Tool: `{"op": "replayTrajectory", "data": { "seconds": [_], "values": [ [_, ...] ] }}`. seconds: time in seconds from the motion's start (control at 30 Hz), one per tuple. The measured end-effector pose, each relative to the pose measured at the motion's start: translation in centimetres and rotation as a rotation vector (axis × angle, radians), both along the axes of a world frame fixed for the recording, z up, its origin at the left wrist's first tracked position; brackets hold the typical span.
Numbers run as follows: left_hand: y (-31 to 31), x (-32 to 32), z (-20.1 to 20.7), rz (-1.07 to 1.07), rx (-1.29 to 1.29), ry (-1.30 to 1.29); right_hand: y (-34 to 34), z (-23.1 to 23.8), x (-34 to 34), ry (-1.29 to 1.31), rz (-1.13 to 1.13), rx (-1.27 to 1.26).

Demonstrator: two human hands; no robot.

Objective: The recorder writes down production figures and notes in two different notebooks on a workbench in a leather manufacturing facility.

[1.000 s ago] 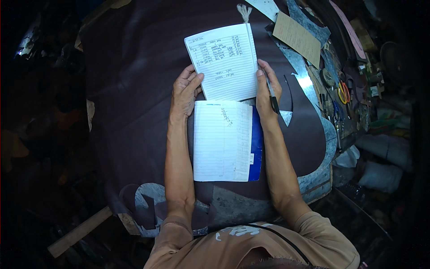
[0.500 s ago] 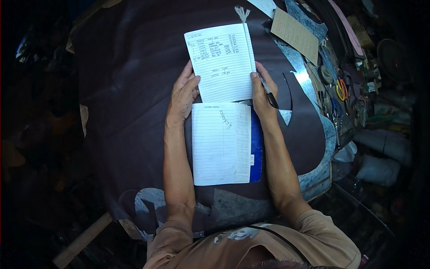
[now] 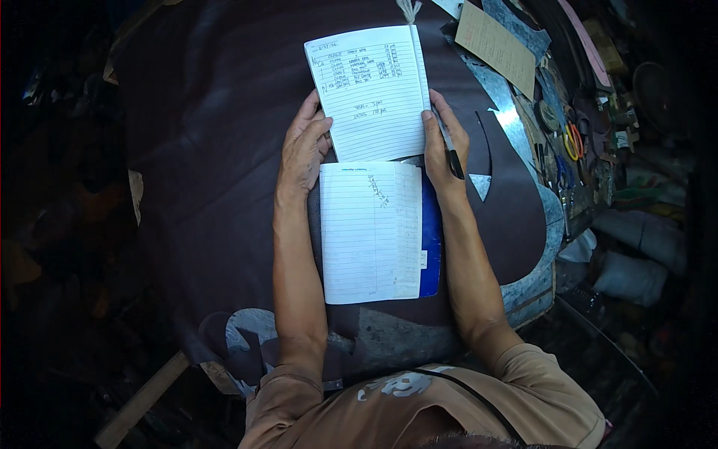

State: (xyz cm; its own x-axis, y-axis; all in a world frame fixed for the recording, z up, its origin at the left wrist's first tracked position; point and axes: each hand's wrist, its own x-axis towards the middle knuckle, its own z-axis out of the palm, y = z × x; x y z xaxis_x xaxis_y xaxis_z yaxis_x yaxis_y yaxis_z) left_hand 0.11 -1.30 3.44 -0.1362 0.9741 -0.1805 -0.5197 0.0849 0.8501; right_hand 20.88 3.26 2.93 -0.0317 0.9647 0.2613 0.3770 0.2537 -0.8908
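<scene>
Between my hands is a lined notebook (image 3: 374, 135) with handwriting on its page and a pale tasselled cord at its top right. My left hand (image 3: 304, 146) grips its left edge, thumb on the page. At the right edge, my right hand (image 3: 446, 142) pinches the notebook and also has a dark-capped pen (image 3: 453, 159) tucked against the palm. Nearer to me, a second lined notebook (image 3: 359, 239) lies open, with a little writing near its top and a blue cover (image 3: 430, 258) showing along its right side.
Dark brown leather (image 3: 217, 172) spreads over the table, cut along a curve at the right. A cardboard piece (image 3: 496, 49), orange-handled scissors (image 3: 574, 141) and a tape roll (image 3: 547, 114) lie at the far right. A wooden bar (image 3: 142, 400) juts out at lower left.
Both notebooks appear slightly higher in view, and the held one is tilted a little differently. My hands keep their grip on it.
</scene>
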Motion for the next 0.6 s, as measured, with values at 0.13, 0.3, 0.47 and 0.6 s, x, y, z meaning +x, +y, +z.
{"op": "replayTrajectory", "data": {
  "seconds": [0.13,0.3,0.47,0.6],
  "values": [
    [0.1,-0.2,-0.6,0.001,0.018,-0.015,0.1,-0.2,0.1,0.013,-0.006,-0.003],
    [0.2,-0.3,-0.8,-0.003,0.009,-0.007,0.2,0.8,-0.1,0.117,-0.070,-0.011],
    [0.2,-0.4,-1.1,-0.018,0.028,-0.036,0.2,1.0,0.3,0.066,-0.040,-0.057],
    [0.1,-0.6,-1.5,-0.021,0.017,-0.035,0.0,0.9,0.1,0.045,0.011,-0.034]
  ]
}}
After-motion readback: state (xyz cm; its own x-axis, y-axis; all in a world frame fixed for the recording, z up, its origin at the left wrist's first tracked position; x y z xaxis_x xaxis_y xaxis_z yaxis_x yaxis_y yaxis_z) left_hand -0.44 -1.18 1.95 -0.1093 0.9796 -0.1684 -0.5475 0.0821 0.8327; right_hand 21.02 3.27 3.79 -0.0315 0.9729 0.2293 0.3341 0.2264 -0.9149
